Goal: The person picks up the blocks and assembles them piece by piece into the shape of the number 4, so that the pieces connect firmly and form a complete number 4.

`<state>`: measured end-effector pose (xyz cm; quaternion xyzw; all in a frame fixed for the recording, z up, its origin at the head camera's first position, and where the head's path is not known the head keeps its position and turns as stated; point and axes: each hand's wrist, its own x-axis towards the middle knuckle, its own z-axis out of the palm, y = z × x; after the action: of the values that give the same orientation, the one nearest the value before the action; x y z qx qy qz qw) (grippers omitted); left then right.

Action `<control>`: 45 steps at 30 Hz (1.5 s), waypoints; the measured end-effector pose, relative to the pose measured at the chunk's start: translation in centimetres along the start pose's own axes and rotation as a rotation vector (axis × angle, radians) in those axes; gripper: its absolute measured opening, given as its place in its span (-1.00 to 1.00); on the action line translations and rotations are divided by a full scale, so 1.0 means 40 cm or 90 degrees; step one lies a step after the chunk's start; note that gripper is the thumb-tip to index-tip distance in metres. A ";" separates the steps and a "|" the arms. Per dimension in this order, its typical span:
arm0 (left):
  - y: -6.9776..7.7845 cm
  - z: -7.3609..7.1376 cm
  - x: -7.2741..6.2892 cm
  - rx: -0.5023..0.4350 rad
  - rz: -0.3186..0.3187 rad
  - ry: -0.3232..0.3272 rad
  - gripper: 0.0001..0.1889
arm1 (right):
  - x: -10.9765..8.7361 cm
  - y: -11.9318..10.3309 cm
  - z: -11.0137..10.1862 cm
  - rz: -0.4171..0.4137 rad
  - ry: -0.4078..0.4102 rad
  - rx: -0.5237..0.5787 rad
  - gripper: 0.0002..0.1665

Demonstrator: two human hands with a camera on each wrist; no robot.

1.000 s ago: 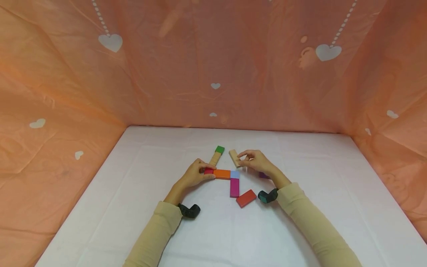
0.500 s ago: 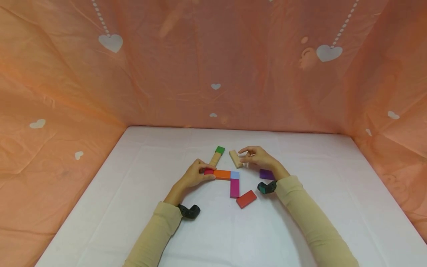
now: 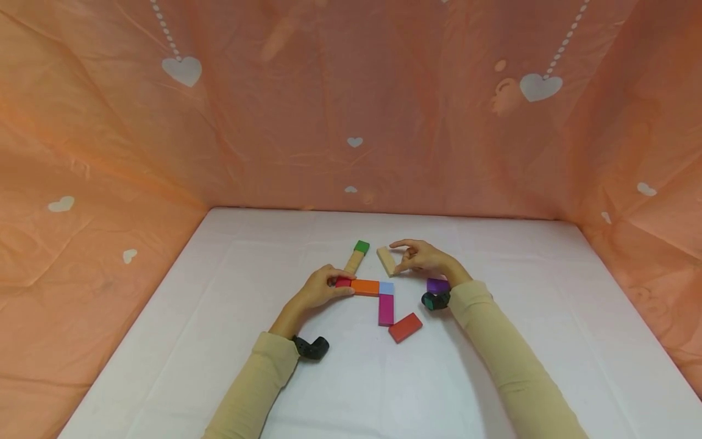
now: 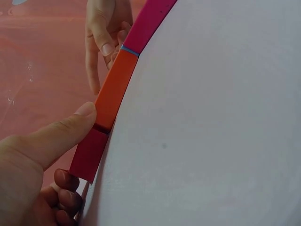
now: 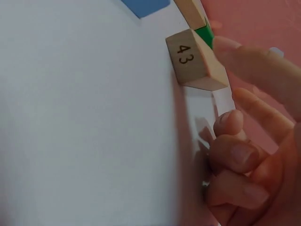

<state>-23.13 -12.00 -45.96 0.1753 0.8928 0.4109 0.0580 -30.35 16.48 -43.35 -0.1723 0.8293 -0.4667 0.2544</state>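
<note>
A row of coloured wooden blocks lies at mid-table. My left hand [image 3: 320,286] grips the dark red block [image 4: 89,153] at its left end, its thumb reaching the seam with the orange block [image 3: 365,287]. Beyond that come a pale blue block [image 3: 386,288] and a magenta block [image 3: 386,310] pointing toward me. My right hand [image 3: 428,257] is beside a plain wooden block [image 3: 386,261] marked 43 on its end. Its thumb tip is right at that block, the index finger stretches out straight, and the other fingers are curled around nothing.
Behind the row, a plain wooden block [image 3: 354,262] runs to a green block [image 3: 361,246]. A lighter red block [image 3: 405,328] lies askew near the magenta one. Under my right forearm is a purple block [image 3: 437,285]. Orange cloth walls [image 3: 351,110] surround the white table [image 3: 263,244].
My right hand has shifted slightly away from me, its index finger straightening and spreading from the thumb. More of the purple block shows than one second ago. My left hand stays put.
</note>
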 end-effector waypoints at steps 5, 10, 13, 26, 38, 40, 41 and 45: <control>-0.002 0.002 0.001 0.002 -0.015 -0.006 -0.66 | 0.008 -0.003 0.000 0.017 -0.018 -0.021 -0.19; 0.001 0.001 -0.001 0.000 -0.014 -0.004 -0.66 | 0.016 -0.009 0.001 0.023 -0.032 -0.022 -0.16; 0.003 0.000 -0.002 -0.003 -0.009 -0.002 -0.66 | 0.019 -0.012 0.002 0.020 -0.037 -0.024 -0.15; 0.004 -0.001 -0.003 -0.008 -0.013 -0.003 -0.67 | 0.020 -0.019 0.007 0.035 -0.030 -0.032 -0.16; 0.000 0.003 0.000 -0.003 -0.018 -0.004 -0.67 | 0.020 -0.012 0.015 0.027 -0.001 0.006 -0.15; -0.001 0.003 0.001 0.001 -0.018 -0.004 -0.66 | 0.020 -0.011 0.019 0.026 0.005 0.017 -0.16; 0.000 0.003 0.001 0.000 -0.017 -0.005 -0.66 | 0.020 -0.011 0.021 0.027 0.009 0.021 -0.16; 0.000 0.001 0.002 0.002 -0.016 -0.007 -0.66 | 0.022 -0.011 0.030 0.028 0.030 0.016 -0.17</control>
<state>-23.18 -11.95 -45.98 0.1667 0.8953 0.4075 0.0673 -30.33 14.99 -43.73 -0.1398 0.8327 -0.4754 0.2471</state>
